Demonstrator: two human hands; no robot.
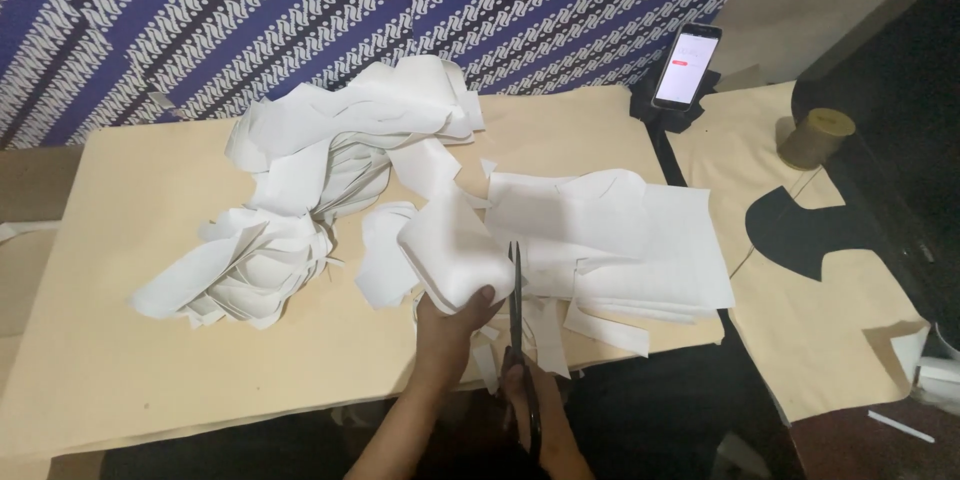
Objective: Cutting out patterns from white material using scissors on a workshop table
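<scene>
- Covering most of the counter [120,340], a tan paper sheet carries everything; white interfacing offcuts [300,190] lie heaped at its left and centre, well apart from the cut.
- Flat white stack [640,250] lies to the right of the blades, touching them.
- Folded white piece [455,255] sits left of the blades, bulging upward; left hand [445,325] is clenched on its near edge, thumb on top.
- Scissors [517,310] run long axis straight away from the body, tips pointing at the far edge; right hand [535,410] grips the handles, blades near closed.
- Phone [686,65] and tape roll [817,137] stand far right.
</scene>
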